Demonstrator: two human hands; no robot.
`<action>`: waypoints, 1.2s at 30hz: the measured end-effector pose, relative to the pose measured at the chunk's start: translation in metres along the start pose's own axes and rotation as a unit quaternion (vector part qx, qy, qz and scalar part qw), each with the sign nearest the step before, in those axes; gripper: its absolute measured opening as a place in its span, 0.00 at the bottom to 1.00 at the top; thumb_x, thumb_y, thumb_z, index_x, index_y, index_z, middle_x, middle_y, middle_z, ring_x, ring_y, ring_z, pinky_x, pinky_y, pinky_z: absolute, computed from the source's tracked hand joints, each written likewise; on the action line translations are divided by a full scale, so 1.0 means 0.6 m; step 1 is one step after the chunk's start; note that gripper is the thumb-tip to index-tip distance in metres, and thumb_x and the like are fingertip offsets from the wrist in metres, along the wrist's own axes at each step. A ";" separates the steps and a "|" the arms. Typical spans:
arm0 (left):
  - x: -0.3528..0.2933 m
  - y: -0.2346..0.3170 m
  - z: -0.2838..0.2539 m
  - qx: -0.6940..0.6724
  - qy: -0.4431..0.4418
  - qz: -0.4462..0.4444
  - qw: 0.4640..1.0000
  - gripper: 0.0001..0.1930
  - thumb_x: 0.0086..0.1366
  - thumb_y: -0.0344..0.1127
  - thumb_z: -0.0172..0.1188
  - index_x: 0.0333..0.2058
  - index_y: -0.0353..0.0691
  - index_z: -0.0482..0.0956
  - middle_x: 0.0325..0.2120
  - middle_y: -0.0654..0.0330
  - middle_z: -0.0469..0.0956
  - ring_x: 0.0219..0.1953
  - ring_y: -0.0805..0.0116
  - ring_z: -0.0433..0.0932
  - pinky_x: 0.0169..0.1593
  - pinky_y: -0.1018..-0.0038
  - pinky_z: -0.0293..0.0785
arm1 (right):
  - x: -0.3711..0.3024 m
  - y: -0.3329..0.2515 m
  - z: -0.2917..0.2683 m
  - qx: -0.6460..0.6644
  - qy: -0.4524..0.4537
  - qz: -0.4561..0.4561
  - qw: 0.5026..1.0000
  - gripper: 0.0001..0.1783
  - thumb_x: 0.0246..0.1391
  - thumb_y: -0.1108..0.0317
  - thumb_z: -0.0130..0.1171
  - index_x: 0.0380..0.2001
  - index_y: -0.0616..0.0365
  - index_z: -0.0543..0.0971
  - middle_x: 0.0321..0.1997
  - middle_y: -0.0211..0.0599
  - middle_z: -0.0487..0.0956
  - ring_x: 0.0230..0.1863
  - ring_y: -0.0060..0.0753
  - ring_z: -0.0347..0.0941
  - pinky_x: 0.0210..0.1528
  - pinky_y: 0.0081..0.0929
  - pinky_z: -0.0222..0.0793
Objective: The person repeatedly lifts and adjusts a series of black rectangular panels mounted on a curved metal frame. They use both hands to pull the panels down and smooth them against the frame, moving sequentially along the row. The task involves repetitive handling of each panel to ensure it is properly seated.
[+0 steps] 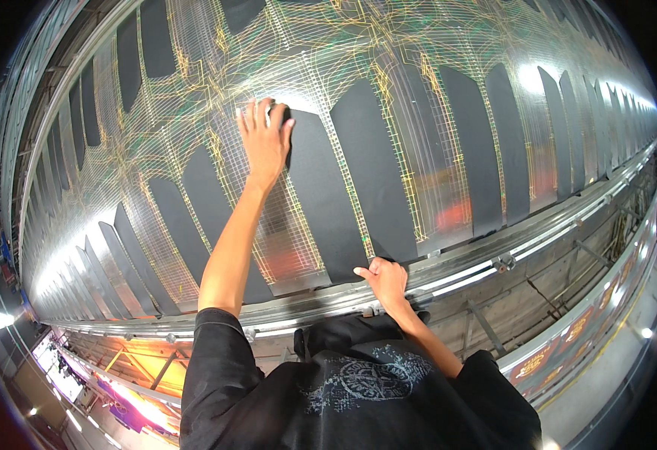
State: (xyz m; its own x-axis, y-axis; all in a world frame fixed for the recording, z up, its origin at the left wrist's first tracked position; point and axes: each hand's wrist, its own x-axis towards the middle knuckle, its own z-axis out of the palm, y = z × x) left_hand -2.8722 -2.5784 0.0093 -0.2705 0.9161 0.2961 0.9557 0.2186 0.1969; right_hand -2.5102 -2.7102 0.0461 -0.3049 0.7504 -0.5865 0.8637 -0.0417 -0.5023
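Observation:
A long table surface [283, 232] is covered with a fine printed grid of yellow, green and white lines. Rows of long black panels [321, 187] with shaped tops lie over it. My left hand [263, 146] reaches up to the top of one black panel, its fingers apart and bent at the tips. A bright white patch shows between those fingers; I cannot tell whether it is glare or a small thing. Down at the near edge my right hand [384, 281] has its fingers curled and its thumb out to the left, beside the panels' lower ends. What lies under its fingers is hidden.
A metal rail [456, 281] runs along the near edge of the table, with fittings on it. Below it stands a frame of struts [486, 326]. Another long printed surface [568, 345] lies at the lower right. Orange light glows at the lower left.

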 end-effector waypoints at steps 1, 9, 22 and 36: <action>-0.013 0.007 0.003 0.023 -0.021 0.031 0.999 0.21 0.72 0.42 0.60 0.61 0.44 0.74 0.64 0.53 0.69 0.71 0.45 0.59 0.73 0.43 0.50 | 0.000 0.000 0.000 -0.001 -0.004 0.001 1.000 0.24 0.48 0.51 0.77 0.19 0.59 0.77 0.18 0.42 0.78 0.24 0.55 0.77 0.29 0.45 0.69; -0.133 0.102 -0.014 -0.037 -0.212 0.127 0.968 0.31 0.76 0.45 0.44 0.75 0.48 0.56 0.76 0.58 0.51 0.77 0.39 0.43 0.76 0.40 0.36 | 0.001 0.001 -0.002 -0.014 -0.010 0.002 1.000 0.24 0.49 0.49 0.75 0.20 0.58 0.78 0.18 0.43 0.79 0.25 0.56 0.78 0.31 0.45 0.70; -0.316 0.246 -0.046 -0.090 -0.226 0.057 0.968 0.36 0.75 0.49 0.46 0.71 0.26 0.54 0.75 0.41 0.48 0.77 0.38 0.41 0.77 0.44 0.36 | -0.068 0.030 -0.022 0.008 -0.013 -0.037 0.999 0.24 0.57 0.51 0.68 0.19 0.61 0.77 0.18 0.46 0.78 0.25 0.55 0.78 0.31 0.49 0.71; -0.332 0.177 -0.091 -0.026 -0.248 0.123 0.961 0.32 0.77 0.50 0.44 0.74 0.43 0.55 0.77 0.56 0.50 0.77 0.50 0.48 0.76 0.42 0.39 | -0.029 0.086 0.091 0.434 -0.061 0.101 0.893 0.26 0.57 0.73 0.68 0.50 0.63 0.64 0.44 0.49 0.80 0.29 0.33 0.84 0.16 0.26 0.71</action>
State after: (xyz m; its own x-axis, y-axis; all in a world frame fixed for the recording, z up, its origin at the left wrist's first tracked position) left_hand -2.7233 -2.7560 0.0223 0.0643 0.9882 -0.1393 0.9730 -0.0310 0.2286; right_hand -2.4824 -2.7613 -0.0039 -0.2646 0.5951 -0.7589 0.2848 -0.7036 -0.6511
